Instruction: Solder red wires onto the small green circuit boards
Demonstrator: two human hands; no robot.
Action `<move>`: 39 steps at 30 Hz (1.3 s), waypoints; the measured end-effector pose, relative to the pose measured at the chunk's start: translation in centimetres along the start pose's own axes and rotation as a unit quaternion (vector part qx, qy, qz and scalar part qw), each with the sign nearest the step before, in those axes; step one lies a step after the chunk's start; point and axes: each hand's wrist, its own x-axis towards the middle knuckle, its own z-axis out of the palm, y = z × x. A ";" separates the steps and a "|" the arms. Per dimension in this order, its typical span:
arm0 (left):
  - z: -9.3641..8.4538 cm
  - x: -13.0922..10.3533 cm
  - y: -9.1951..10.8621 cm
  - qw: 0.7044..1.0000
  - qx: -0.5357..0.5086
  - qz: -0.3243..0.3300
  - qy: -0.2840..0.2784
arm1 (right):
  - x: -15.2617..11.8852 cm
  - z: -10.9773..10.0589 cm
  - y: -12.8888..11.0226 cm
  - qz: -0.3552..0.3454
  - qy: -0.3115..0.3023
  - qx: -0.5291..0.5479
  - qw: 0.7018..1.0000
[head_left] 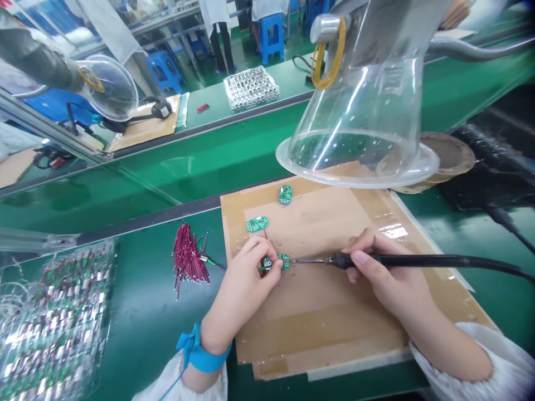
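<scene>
My right hand [378,267] is closed around the black handle of a soldering iron [401,260]. The iron's metal tip reaches left to the edge of a small green circuit board [284,262] on the cardboard. My left hand [251,267], with a blue band on its wrist, is pinched at the left side of that board; a thin wire seems to be between its fingertips, and they partly cover the board. A second green board [257,224] lies just above my left hand, with a red wire beside it. Another board [285,194] lies further back.
Red wires [190,256] lie in a pile left of the cardboard [326,312]. A clear plastic tray [54,323] of parts is at far left. A transparent fume hood [359,128] hangs over the back right. People stand and sit beyond the green divider.
</scene>
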 end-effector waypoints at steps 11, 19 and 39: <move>-0.4 -0.4 -0.3 1.000 -0.017 -0.003 -0.003 | -0.2 0.0 0.3 0.020 0.021 0.069 0.997; -1.1 -0.4 -0.5 0.998 -0.039 0.009 -0.056 | -0.1 0.1 -0.1 0.018 0.003 0.080 0.997; -1.0 -0.1 -0.7 0.998 -0.011 0.043 -0.052 | -0.2 0.2 -0.9 -0.032 -0.045 0.004 0.998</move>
